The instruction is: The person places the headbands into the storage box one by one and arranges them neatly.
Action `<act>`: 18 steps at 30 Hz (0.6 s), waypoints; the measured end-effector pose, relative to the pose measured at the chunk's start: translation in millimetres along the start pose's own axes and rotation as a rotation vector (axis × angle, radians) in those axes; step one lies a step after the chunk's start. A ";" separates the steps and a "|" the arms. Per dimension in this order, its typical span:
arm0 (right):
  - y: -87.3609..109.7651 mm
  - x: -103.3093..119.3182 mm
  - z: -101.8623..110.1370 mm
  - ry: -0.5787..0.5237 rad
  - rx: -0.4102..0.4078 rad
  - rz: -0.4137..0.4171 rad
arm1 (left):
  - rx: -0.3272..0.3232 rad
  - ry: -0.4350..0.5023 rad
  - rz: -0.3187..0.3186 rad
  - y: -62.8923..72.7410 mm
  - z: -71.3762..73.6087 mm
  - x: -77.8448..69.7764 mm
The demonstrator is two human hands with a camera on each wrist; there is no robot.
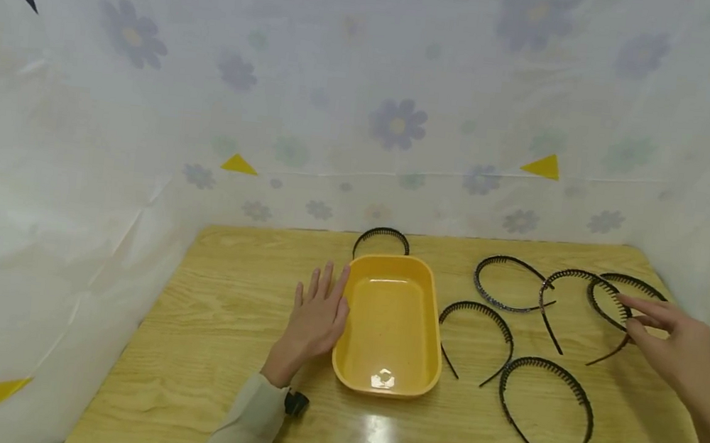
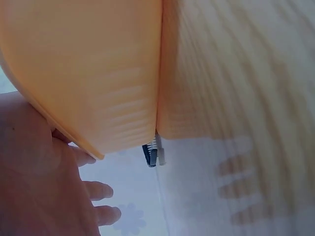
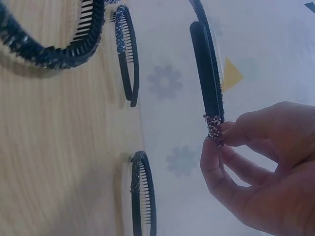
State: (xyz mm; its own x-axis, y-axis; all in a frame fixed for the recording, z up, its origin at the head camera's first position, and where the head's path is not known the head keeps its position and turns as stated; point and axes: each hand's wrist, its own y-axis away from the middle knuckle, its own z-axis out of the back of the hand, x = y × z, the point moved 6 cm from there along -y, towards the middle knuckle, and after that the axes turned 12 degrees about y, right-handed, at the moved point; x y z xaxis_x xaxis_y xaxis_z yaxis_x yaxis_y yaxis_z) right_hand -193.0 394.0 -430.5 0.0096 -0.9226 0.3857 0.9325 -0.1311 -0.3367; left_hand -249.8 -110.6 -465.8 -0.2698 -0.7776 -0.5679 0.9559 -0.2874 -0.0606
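The left hand [image 1: 318,318] is laid against the left side of the yellow tray [image 1: 390,325], its fingers held straight, slightly spread and pointed toward the tray's far end. The left forearm, covered by a pale sleeve [image 1: 249,418], is extended from the near left of the tray. Well to the right of the tray, the right hand [image 1: 677,345] is raised, and a headband [image 3: 209,73] is pinched between its thumb and bent fingers.

There were six headbands [image 3: 210,78], one in the right hand [image 1: 680,345]. One yellow tray [image 1: 388,332] stood against the left hand [image 1: 319,314].
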 end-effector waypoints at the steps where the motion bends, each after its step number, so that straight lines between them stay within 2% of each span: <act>1: -1.8 2.4 0.4 -0.007 -0.001 0.002 | -0.001 -0.005 0.000 0.0 0.0 -0.3; 6: -8.7 16.0 3.5 -0.036 0.001 0.007 | 0.014 -0.040 0.003 1.0 -0.7 -3.0; 12: -17.4 30.0 4.7 -0.056 0.009 -0.033 | 0.004 -0.060 0.027 3.1 2.7 -5.4; 18: -26.7 38.5 3.8 -0.168 0.012 -0.019 | 0.014 -0.098 0.022 5.4 5.0 -5.8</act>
State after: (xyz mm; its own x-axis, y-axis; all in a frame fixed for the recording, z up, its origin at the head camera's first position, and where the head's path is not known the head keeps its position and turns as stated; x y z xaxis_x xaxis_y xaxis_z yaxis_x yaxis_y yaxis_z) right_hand -216.2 363.3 -403.3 0.0511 -0.8459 0.5308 0.9374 -0.1427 -0.3176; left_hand -243.7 -110.4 -458.7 -0.2591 -0.8345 -0.4863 0.9602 -0.2767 -0.0368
